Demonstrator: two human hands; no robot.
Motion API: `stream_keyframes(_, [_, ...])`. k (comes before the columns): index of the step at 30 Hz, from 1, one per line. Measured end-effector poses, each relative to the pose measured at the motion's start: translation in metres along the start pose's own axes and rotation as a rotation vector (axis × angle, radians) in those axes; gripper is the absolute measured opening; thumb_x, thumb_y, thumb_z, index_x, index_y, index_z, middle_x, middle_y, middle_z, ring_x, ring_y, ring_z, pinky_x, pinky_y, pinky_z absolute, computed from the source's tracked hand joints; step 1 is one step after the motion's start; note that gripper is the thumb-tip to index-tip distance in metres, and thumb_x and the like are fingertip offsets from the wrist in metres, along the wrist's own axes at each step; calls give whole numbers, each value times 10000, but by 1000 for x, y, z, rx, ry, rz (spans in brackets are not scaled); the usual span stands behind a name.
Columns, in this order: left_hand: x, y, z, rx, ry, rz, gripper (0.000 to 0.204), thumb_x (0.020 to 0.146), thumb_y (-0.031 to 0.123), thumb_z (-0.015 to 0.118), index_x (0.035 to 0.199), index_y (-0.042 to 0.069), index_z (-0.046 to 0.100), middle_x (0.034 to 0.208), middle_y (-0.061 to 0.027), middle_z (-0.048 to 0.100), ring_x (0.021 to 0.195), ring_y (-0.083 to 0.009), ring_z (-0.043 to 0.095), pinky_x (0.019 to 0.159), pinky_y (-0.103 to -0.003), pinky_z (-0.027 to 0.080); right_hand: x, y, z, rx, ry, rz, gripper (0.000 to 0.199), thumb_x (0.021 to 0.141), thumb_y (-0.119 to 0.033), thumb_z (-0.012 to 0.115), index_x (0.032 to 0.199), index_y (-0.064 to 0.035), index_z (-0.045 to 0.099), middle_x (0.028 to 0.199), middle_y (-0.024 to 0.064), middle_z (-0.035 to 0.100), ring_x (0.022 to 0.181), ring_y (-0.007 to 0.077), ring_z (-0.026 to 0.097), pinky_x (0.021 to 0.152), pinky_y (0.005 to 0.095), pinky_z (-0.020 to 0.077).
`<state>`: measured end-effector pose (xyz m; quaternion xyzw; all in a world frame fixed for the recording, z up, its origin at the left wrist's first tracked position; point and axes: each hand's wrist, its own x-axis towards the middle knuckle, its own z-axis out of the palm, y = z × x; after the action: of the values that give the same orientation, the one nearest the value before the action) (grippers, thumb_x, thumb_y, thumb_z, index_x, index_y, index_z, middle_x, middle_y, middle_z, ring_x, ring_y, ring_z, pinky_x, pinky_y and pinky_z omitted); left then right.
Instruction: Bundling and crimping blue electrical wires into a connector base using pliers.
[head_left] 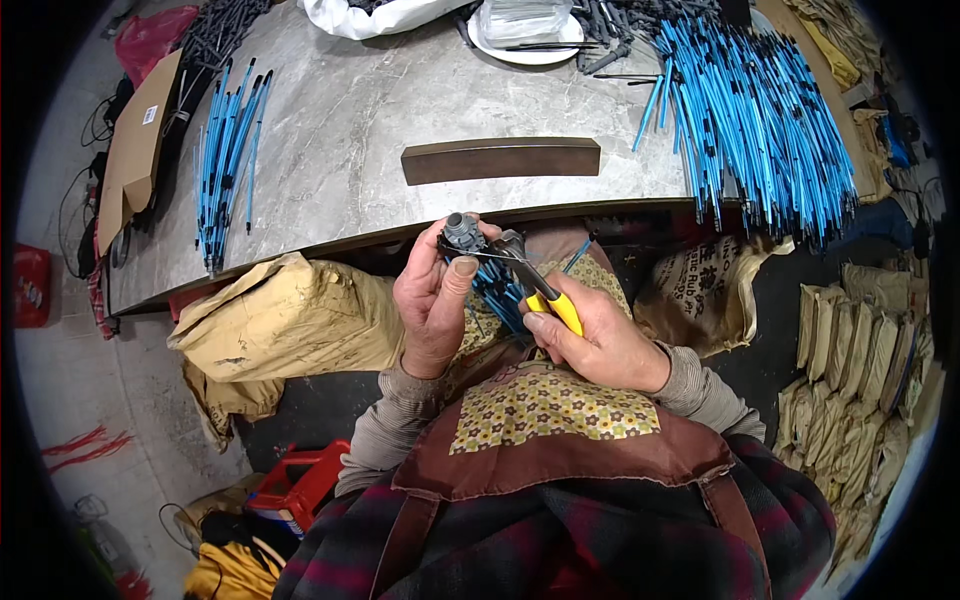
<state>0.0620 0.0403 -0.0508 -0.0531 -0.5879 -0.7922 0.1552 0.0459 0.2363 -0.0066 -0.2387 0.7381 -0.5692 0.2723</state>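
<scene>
My left hand is closed around a grey plastic hub, held just off the table's near edge with thumb and fingertips around it. In my right hand is a pair of pliers with yellow handles. Their dark metal head reaches up to the hub's right side; whether the jaws touch or grip a part there I cannot tell. Below the hub, blue rods show between my hands, over my lap; how they join the hub is hidden.
On the grey stone-patterned table lie a dark wooden bar, a small bunch of blue rods at left and a big pile of them at right. Farther back is a white plate. A tan sack stands left.
</scene>
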Motion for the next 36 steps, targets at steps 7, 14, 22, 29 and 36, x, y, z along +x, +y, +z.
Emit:
stream_keyframes(7, [1, 0, 7, 44, 57, 16, 372, 971, 93, 546, 1314, -48, 509, 1114, -162, 663, 1010, -238, 634, 945, -315, 483, 1, 2, 7, -188, 64, -22, 132, 959, -62, 573, 1060, -13, 505, 702, 73, 605, 523, 158, 545, 490, 293, 416])
stream_keyframes(14, [0, 1, 13, 75, 109, -8, 343, 966, 77, 545, 1285, -46, 522, 1092, -164, 662, 978, -231, 633, 912, -319, 495, 2, -1, 9, -414, 123, -90, 202, 920, -61, 579, 1050, 19, 447, 647, 206, 595, 520, 396, 597, 468, 461, 433])
stream_keyframes(22, [-1, -2, 17, 86, 163, -11, 333, 962, 79, 552, 1269, -45, 527, 1086, -158, 653, 950, -224, 625, 876, -315, 502, 3, -13, 7, -547, 95, -26, 227, 912, -47, 580, 1096, 24, 466, 683, 216, 598, 540, 405, 593, 513, 461, 438])
stream_keyframes(29, [2, 0, 16, 98, 188, -41, 328, 968, 87, 549, 1266, -46, 525, 1082, -156, 648, 949, -214, 623, 863, -305, 500, 11, -9, 5, -553, 60, -47, 244, 902, -32, 574, 1103, 38, 455, 674, 224, 595, 540, 417, 591, 501, 465, 436])
stream_keyframes(36, [6, -2, 13, 72, 230, -71, 326, 974, 90, 543, 1269, -47, 522, 1081, -155, 647, 943, -202, 620, 861, -296, 497, 24, -4, 6, -521, 20, -46, 256, 893, -15, 570, 1106, 55, 446, 663, 235, 590, 556, 428, 600, 504, 477, 438])
